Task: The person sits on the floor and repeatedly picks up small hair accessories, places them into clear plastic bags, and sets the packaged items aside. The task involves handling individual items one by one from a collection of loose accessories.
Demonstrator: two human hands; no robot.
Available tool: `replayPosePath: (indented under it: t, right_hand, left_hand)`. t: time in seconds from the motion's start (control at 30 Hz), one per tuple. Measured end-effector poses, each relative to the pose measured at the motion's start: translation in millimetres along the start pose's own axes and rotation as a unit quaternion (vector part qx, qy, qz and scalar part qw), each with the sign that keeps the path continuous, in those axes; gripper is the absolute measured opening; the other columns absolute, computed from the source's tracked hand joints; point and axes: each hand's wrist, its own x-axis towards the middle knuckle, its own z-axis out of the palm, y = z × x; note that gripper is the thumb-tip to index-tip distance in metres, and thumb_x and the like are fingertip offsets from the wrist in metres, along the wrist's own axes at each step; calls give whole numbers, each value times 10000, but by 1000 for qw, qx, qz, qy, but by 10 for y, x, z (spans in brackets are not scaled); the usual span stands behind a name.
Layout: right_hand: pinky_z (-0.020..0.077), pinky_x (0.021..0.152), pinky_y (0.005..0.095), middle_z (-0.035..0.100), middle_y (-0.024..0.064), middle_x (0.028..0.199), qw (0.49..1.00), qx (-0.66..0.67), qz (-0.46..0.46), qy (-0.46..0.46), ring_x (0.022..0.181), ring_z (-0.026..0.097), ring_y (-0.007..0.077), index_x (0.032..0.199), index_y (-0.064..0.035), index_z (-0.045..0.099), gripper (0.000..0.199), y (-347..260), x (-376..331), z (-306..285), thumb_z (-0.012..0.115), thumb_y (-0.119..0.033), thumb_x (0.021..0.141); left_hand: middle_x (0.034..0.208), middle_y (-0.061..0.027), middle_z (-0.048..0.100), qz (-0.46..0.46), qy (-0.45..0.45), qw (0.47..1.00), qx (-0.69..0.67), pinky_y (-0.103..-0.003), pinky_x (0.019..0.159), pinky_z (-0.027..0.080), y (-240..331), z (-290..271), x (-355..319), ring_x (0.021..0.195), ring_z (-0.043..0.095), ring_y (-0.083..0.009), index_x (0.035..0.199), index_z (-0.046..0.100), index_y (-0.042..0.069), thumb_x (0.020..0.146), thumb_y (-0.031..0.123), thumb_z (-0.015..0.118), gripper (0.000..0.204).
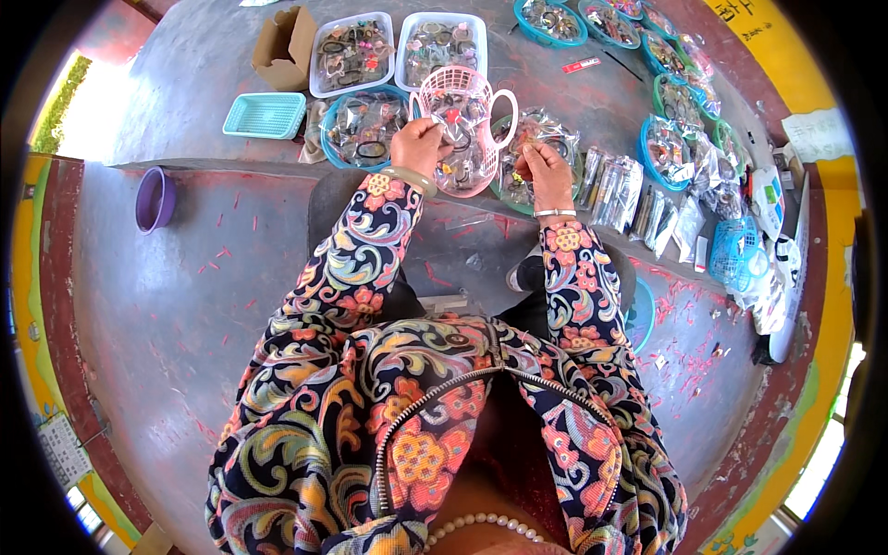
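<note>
A pink two-handled plastic basket [480,153] stands in front of me, filled with small clear packets of hair-tie-like bands and colourful ornaments. Over its left side, my left hand [421,146] is closed, fingers pinching the edge of a clear plastic packet [453,134]. To the right of the pink basket, my right hand [548,176] has its thumb and fingertips pressed together; what lies between them, if anything, is too small to tell. Beneath that hand is a round green basket [529,205] heaped with similar clear packets, partly hidden by the hand.
Two white tubs [400,55], a blue basket [330,153] of packets, a turquoise tray [265,115] and a cardboard box [284,48] stand at left. Flat plastic packs [612,190] and several filled baskets [661,153] line the right. A purple bucket [155,201] sits lower left.
</note>
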Motion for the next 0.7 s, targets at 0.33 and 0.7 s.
replayPosePath:
  t: [0.33, 0.7]
  right_hand:
    - [400, 491, 187, 559, 13, 619, 1000, 15, 15, -10, 526, 495, 67, 792, -12, 580, 173, -58, -36, 49, 510, -169, 816]
    - [380, 443, 189, 573, 26, 654, 991, -13, 100, 88, 517, 503, 86, 798, -26, 579, 161, 219, 429, -550, 544, -182, 773]
  left_hand:
    - [859, -139, 590, 28, -40, 967, 248, -265, 540, 497, -342, -29, 77, 664, 604, -196, 1001, 524, -47, 767, 69, 500, 262]
    - [858, -87, 594, -46, -75, 988, 130, -226, 558, 495, -277, -33, 68, 743, 584, -141, 938, 566, -27, 802, 117, 532, 202]
